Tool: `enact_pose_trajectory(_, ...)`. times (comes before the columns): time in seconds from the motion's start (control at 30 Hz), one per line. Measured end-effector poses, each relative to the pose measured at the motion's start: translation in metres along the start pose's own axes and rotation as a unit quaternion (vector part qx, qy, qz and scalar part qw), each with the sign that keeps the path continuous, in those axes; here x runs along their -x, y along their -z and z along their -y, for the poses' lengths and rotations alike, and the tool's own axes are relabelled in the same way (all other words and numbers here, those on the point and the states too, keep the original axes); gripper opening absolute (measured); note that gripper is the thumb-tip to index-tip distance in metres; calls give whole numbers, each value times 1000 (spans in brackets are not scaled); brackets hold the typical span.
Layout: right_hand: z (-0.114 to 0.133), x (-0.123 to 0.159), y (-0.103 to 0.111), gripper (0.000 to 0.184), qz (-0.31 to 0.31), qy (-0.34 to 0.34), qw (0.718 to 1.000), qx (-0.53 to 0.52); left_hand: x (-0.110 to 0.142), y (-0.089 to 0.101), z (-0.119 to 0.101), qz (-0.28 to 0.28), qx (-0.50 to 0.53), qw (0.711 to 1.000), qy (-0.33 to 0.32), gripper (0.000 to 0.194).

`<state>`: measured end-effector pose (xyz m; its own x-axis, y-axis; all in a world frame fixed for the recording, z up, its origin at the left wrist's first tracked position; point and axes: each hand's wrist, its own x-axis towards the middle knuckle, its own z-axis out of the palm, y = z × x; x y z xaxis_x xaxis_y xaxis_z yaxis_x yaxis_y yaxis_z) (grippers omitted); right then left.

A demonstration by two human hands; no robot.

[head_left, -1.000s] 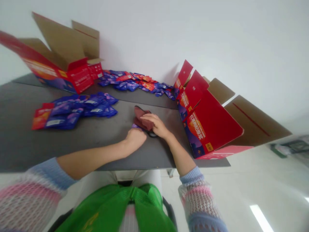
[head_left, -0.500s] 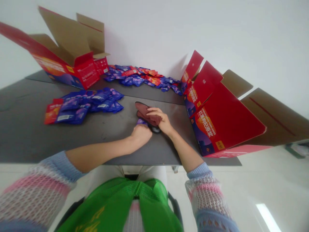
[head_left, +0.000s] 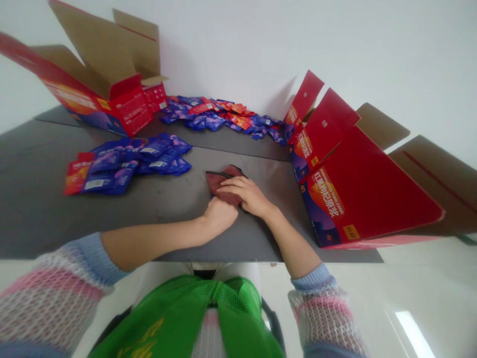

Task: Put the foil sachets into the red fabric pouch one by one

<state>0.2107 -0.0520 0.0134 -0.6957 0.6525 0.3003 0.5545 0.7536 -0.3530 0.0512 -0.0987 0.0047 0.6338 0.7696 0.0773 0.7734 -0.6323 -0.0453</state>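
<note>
So, R hand (head_left: 250,195) holds blk-edged brn item (head_left: 215,184).

We count two hands, one left hand (head_left: 220,219) and one right hand (head_left: 254,197), on at least one brown folded piece (head_left: 219,181) nearer the front edge of the surface (head_left: 112,214). Sachets form two piles, a far pile (head_left: 214,119) along the back edge and a near pile (head_left: 130,164) toward the left; overlap prevents our counting within them. We see three carton fronts (head_left: 327,196) along the right edge.
</note>
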Motion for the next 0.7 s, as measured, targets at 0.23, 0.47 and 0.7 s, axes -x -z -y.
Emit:
enact_pose_trajectory(0.23, -26, 3, 4, 61, -9, -161, 983, 86, 2, 9, -3, 31, -82, 996, 13, 29)
enact_pose_trajectory(0.47, -55, 9, -10, 49, -250, -188, 948, -63, 3, 9, -1, 27, -67, 997, 8, 27)
enact_pose_trajectory(0.7, -27, 3, -1, 35, -391, -91, 885, -238, 3, 6, 0, 26, -54, 998, -1, 27)
